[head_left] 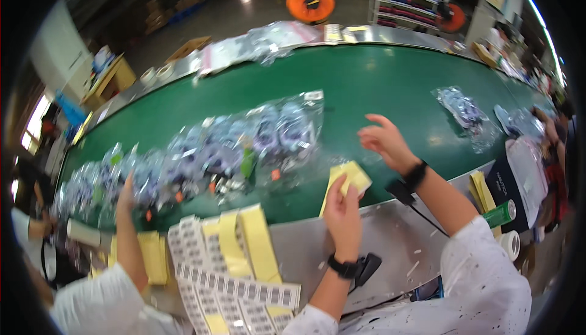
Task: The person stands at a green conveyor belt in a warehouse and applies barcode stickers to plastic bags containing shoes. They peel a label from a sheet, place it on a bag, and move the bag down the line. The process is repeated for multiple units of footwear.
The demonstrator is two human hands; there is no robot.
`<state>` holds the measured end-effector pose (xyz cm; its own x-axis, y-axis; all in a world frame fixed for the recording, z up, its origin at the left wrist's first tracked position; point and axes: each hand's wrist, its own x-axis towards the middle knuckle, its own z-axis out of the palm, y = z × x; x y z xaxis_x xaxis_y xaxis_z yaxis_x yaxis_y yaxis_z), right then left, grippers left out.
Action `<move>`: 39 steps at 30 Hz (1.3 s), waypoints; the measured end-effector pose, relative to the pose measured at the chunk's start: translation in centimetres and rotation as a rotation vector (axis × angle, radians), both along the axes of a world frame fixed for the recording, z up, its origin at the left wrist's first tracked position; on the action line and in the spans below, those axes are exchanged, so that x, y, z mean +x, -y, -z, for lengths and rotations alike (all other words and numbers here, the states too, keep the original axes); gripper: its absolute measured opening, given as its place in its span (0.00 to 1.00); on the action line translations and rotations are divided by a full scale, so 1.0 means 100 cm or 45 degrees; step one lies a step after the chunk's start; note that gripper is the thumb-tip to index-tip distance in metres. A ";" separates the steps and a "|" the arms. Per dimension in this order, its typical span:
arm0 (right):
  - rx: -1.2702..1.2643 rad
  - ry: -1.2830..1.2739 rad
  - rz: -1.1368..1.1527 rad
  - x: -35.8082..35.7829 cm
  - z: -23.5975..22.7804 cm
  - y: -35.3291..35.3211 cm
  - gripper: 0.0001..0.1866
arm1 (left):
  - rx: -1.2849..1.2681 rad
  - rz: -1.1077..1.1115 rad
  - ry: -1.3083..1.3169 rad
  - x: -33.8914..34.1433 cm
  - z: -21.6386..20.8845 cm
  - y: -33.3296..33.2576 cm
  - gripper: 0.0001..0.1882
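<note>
My left hand (342, 213) is closed, thumb and fingers pinching a small yellow sheet of label paper (354, 175) over the near edge of the green belt. To its right and farther out, my right hand (387, 144) hovers above the belt with fingers apart, and I see nothing in it. Left of my hands lies a long row of clear plastic bags (268, 130) holding light-blue items, probably footwear. Orange and green tags show among them. Dark bands with small black devices circle both my wrists.
Barcode label sheets (235, 280) cover the metal ledge (378, 243) at near left. A co-worker's hand (125, 197) reaches over the bags. More bagged items (461, 109) lie on the right of the green belt (366, 84). A green roll (499, 214) sits at near right.
</note>
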<state>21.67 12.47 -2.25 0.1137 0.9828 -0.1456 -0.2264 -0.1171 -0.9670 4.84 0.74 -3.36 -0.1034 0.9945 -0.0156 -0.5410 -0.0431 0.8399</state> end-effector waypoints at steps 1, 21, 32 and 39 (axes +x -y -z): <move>-0.054 -0.091 0.003 -0.005 0.008 0.033 0.30 | 0.044 -0.024 0.015 -0.004 -0.007 0.000 0.17; 0.221 -0.050 -0.125 -0.015 0.051 0.159 0.15 | -0.770 0.484 -1.195 -0.313 0.005 0.349 0.10; 0.237 -0.087 -0.185 -0.012 0.051 0.155 0.14 | -1.212 -0.068 -1.956 -0.420 0.144 0.434 0.17; 0.230 -0.191 -0.160 -0.015 0.050 0.162 0.14 | -0.253 -0.538 -0.440 -0.334 -0.054 0.319 0.07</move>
<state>20.17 -3.78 -7.28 -0.0204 0.9994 0.0274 -0.3633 0.0181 -0.9315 -28.51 -31.17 2.05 -0.5233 0.8471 -0.0923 -0.2038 -0.0192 0.9788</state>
